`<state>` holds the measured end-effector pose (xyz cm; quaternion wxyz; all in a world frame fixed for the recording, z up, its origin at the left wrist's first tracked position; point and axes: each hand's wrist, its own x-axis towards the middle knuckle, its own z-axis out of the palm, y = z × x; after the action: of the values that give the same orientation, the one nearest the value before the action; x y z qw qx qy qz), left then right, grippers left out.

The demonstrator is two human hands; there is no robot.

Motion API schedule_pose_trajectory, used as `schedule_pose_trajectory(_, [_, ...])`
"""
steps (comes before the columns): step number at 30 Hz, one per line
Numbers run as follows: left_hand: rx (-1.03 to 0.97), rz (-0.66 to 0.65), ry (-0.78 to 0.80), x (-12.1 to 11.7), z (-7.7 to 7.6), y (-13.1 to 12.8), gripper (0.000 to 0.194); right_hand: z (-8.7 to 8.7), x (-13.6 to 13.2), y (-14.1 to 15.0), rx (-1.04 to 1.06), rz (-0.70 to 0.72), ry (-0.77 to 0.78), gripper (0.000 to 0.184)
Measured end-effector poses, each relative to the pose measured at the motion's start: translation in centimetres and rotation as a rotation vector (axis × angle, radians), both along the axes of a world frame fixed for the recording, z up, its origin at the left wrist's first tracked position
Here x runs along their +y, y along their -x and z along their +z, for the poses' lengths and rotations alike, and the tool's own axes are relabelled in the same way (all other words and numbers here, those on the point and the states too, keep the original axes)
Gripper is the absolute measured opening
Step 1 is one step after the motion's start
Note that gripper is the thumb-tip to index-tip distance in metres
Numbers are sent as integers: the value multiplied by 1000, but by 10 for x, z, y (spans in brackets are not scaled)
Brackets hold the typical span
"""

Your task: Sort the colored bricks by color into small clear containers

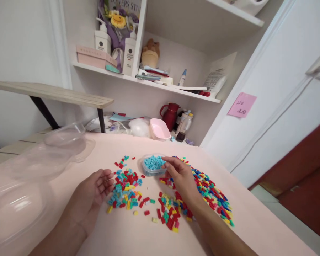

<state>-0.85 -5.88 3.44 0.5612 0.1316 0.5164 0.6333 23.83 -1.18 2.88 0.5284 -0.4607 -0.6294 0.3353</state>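
Observation:
A small clear plastic container [154,172] filled with light blue toy building bricks [154,162] stands mid-table. My right hand [180,174] reaches over its right rim, index finger and thumb apart at the edge, and no brick shows clearly between them. My left hand [96,188] is beside a loose pile of mixed bricks [126,188], palm turned inward. Its fingers are loosely bent, and nothing is visible in them. Red, yellow and green bricks [169,213] lie between the hands. A larger multicoloured heap [210,188] spreads to the right, partly hidden by my right forearm.
Clear plastic tubs [21,209] stand along the left side of the table [138,234]. At the back are a pink tub [160,129], a red jug [170,116] and a bottle [185,126]. Shelves [170,87] hang above; a wooden stand [53,93] is at left.

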Motion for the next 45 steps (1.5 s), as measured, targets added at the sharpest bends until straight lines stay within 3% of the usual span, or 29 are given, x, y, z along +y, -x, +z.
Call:
schedule_pose_trajectory(2, [0,7,-10,0,1,0,19,2,-5,-2,-59,16,-38,28])
schedule_pose_trajectory(5, [-6,9,-10,-1,3,-1,18,4,-15,-1,-310,80,-145,22])
schedule_pose_trajectory(10, [-13,-6,-12,-5,6,-2,15,-1,-27,13,-693,275,-337,32])
schedule_pose_trajectory(18, [-14,-10,1,-5,8,-3,16,-16,-31,28,-960,342,-380,40])
schedule_pose_trajectory(25, [-10,-31,-8,-5,5,-2,16,4,-30,7,-840,324,-176,36])
schedule_pose_trajectory(31, [-35,-22,-36,-2,1,-1,20,5,-24,-2,-856,206,-41,32])
schedule_pose_trajectory(35, [-47,-13,-32,-2,4,-3,22,-1,-26,9,-873,214,-44,34])
schedule_pose_trajectory(39, [-48,-14,-27,-3,5,-3,20,-8,-27,20,-885,170,-31,24])
schedule_pose_trajectory(45, [-38,-25,-47,-4,1,-1,17,-11,-23,19,-607,171,-92,13])
